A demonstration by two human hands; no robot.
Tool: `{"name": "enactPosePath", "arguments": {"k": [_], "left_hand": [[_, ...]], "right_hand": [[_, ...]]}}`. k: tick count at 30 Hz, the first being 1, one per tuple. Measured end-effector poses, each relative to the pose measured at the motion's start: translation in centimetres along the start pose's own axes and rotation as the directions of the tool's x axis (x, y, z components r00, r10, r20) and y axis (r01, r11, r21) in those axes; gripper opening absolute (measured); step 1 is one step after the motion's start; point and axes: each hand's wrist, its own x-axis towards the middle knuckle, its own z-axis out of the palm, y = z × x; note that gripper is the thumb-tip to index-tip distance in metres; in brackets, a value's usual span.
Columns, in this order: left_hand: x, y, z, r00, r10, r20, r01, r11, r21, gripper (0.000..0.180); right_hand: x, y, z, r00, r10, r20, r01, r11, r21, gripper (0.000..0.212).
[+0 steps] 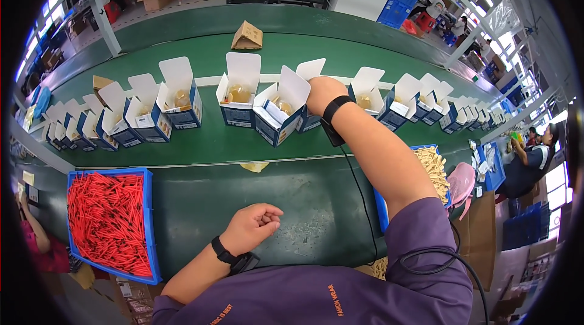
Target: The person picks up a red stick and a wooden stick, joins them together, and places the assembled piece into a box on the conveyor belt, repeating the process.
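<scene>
A row of small blue-and-white cartons with raised white flaps stands along the green bench. My right hand (325, 95) reaches over one open carton (309, 122) near the middle, beside its upright flap; its fingers are hidden. Just left of it, a tilted carton (277, 125) holds a round amber item and white paper. Another carton (238, 115) farther left also shows an amber item inside. Over the near bench my left hand (250, 227) hovers with fingers curled in and nothing visible in them. Black bands circle both wrists, and a cable hangs from the right one.
A blue tray (149, 215) of red stick-like pieces sits at the left. Another blue tray (382, 212) with pale beige pieces is partly behind my right arm. A brown cardboard piece (247, 36) stands behind the cartons. A pink bag (461, 184) lies at the right; co-workers sit farther off.
</scene>
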Motion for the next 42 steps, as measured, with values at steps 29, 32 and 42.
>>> {"name": "enactPosePath", "arguments": {"k": [29,32,42], "left_hand": [[0.8,0.4,3.0,0.999,0.04,-0.008,-0.04,0.999,-0.033,0.023],[-1.0,1.7,2.2,0.989,0.092,-0.118,-0.078,0.99,0.118,0.021],[-16.2,6.7,-14.6,0.728,0.485,-0.484,0.326,0.376,0.867,0.033]], "right_hand": [[-9.9,-3.4,11.2,0.977,0.086,-0.196,0.124,0.516,0.847,0.037],[-15.1,-1.9,6.0,0.985,-0.116,-0.126,0.17,0.582,0.795,0.031],[-24.4,19.4,3.1,0.904,0.427,-0.027,-0.404,0.873,0.272,0.027]]}}
